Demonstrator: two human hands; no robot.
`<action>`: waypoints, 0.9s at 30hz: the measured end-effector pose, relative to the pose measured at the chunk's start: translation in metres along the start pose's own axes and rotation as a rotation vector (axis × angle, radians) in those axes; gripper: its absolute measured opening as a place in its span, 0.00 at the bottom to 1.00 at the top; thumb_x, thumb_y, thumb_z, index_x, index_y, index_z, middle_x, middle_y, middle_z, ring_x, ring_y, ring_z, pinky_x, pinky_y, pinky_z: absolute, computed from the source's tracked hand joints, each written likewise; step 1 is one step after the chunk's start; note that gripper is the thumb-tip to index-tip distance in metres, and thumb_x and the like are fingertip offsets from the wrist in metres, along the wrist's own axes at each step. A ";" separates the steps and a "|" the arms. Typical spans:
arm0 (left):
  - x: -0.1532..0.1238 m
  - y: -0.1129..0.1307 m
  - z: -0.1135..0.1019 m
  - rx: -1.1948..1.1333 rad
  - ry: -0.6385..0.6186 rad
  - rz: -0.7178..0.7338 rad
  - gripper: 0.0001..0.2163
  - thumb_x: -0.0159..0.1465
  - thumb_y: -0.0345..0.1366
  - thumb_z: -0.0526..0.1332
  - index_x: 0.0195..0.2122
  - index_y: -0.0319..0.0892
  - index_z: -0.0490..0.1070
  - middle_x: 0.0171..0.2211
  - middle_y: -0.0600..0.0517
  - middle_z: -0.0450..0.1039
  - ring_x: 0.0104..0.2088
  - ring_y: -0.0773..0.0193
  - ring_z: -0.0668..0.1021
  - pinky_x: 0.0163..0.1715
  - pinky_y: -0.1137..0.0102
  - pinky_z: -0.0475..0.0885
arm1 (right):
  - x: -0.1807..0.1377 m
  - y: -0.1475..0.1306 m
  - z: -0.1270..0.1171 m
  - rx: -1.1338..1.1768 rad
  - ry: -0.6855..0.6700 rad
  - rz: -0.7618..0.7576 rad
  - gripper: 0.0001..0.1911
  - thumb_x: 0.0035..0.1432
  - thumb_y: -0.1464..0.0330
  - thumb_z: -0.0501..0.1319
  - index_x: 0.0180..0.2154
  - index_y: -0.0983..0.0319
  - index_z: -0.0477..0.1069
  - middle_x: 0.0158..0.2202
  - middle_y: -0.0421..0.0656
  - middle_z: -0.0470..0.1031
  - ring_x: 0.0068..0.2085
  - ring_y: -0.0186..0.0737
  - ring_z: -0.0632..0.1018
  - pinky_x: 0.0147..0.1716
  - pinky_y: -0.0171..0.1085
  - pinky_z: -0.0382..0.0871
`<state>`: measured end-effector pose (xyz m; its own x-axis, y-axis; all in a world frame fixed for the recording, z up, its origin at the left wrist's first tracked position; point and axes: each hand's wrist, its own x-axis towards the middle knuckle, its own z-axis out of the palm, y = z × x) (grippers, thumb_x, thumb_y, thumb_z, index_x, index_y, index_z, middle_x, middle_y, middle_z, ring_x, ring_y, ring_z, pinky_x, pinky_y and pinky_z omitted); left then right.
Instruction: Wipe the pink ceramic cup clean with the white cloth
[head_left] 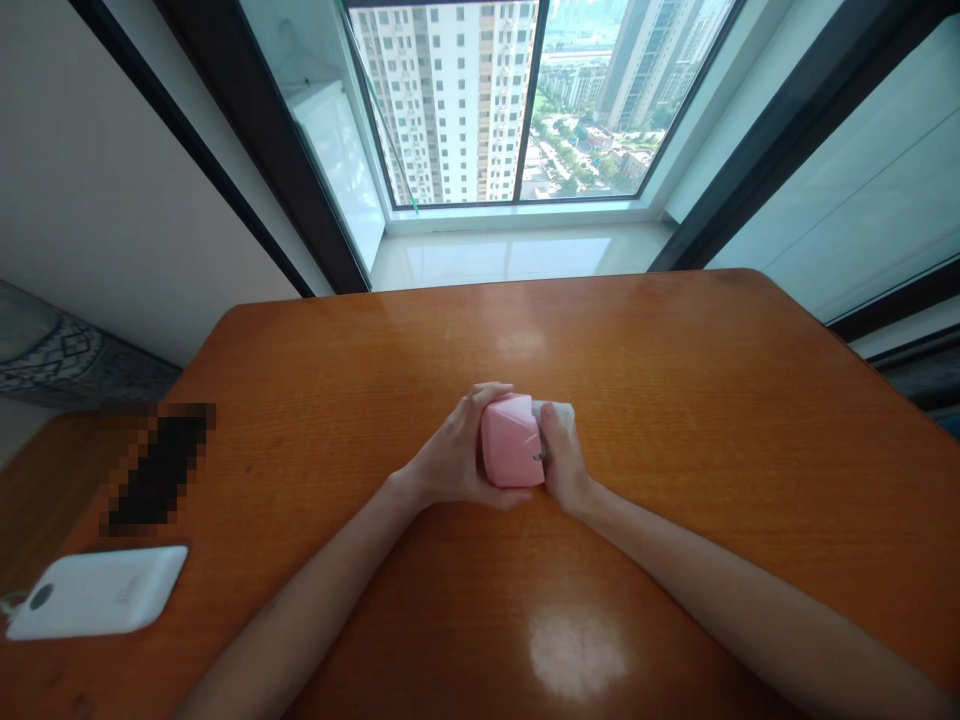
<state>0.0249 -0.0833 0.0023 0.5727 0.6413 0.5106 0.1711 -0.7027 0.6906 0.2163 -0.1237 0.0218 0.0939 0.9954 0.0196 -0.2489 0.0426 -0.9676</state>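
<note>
A pink, faceted, box-like object (511, 438) is held over the middle of the wooden table (337, 390). My left hand (454, 455) wraps round its left side, fingers over the far edge and thumb along the near edge. A whitish block-like piece (562, 412) shows at the pink object's right side. My right hand (566, 465) is closed on this piece, its thumb lying over it. A small metallic bit shows where the two parts meet. My right fingers are mostly hidden, and I cannot tell whether the two parts are joined.
On the table's left side lie a white, rounded flat device (105, 592) with a cord at one end and a dark, pixelated flat object (161, 470). A window (517, 120) with dark frames stands beyond the far edge. A patterned fabric item (75, 350) is at the left.
</note>
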 end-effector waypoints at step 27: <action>0.002 -0.008 0.000 0.140 -0.030 0.185 0.64 0.54 0.56 0.87 0.83 0.57 0.46 0.82 0.32 0.50 0.80 0.28 0.64 0.74 0.33 0.69 | 0.015 0.008 0.001 0.205 0.067 0.085 0.34 0.59 0.34 0.71 0.28 0.58 0.72 0.25 0.38 0.73 0.27 0.36 0.70 0.29 0.36 0.71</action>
<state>0.0245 -0.0765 -0.0022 0.6278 0.4894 0.6054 0.1690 -0.8448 0.5077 0.2150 -0.1085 0.0150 0.1266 0.9884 -0.0836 -0.4486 -0.0181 -0.8936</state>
